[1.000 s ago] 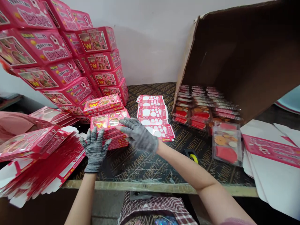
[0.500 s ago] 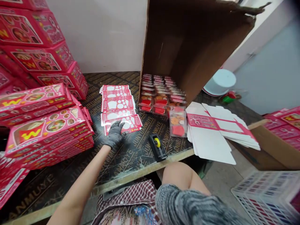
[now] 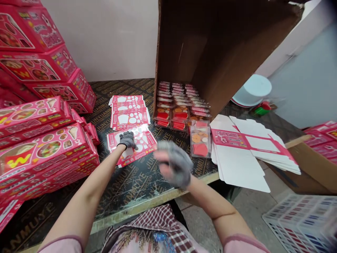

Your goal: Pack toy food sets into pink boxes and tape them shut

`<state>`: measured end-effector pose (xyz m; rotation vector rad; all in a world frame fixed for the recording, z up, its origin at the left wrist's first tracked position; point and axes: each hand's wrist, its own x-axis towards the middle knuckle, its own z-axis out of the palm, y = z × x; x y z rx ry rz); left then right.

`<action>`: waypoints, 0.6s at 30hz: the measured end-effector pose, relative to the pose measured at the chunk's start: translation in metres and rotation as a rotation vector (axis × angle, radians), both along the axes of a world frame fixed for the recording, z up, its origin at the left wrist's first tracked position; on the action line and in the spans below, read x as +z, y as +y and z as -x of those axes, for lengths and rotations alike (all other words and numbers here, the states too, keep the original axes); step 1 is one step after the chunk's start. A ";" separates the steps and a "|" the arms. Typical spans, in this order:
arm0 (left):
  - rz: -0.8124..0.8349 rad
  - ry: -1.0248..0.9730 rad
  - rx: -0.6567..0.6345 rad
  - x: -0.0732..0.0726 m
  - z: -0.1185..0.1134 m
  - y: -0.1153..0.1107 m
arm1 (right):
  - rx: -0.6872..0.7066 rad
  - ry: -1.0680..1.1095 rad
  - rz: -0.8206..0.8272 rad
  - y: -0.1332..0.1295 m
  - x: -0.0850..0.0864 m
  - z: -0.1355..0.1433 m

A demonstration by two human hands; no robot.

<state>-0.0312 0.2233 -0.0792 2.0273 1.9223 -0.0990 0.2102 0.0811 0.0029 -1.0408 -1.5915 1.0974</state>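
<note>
My left hand (image 3: 127, 139), in a grey glove with the fingertips dark, lies palm down with its fingers out on a flat pink box card (image 3: 143, 151) with white cut-out shapes. That card rests skewed at the near end of a row of overlapping pink cards (image 3: 129, 111). My right hand (image 3: 173, 163), also gloved in grey, is in the air just right of the card. Motion smears its fingers, and whatever they may hold cannot be made out. The spot where the tape dispenser stood is behind this hand.
Pink window boxes (image 3: 47, 151) are stacked at left. A large brown carton (image 3: 200, 42) lies open with rows of clear packs (image 3: 181, 100); one clear pack (image 3: 200, 138) lies in front. White-backed box blanks (image 3: 237, 158) overhang the table edge (image 3: 142, 205). A white crate (image 3: 302, 218) stands lower right.
My right arm has come up from beside the knee to over the table. The nearest card has shifted toward me and turned, with my left hand on it. The tape dispenser is now hidden.
</note>
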 end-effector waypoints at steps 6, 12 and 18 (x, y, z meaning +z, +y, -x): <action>-0.116 -0.193 -0.009 0.017 -0.014 -0.043 | -0.260 -0.297 0.144 0.090 -0.062 -0.012; -0.220 -0.347 0.042 0.024 -0.017 -0.059 | -0.228 -0.231 -0.068 0.065 -0.075 -0.006; -0.394 -0.547 -0.077 0.005 -0.027 -0.086 | 0.014 0.036 0.163 0.061 -0.060 -0.011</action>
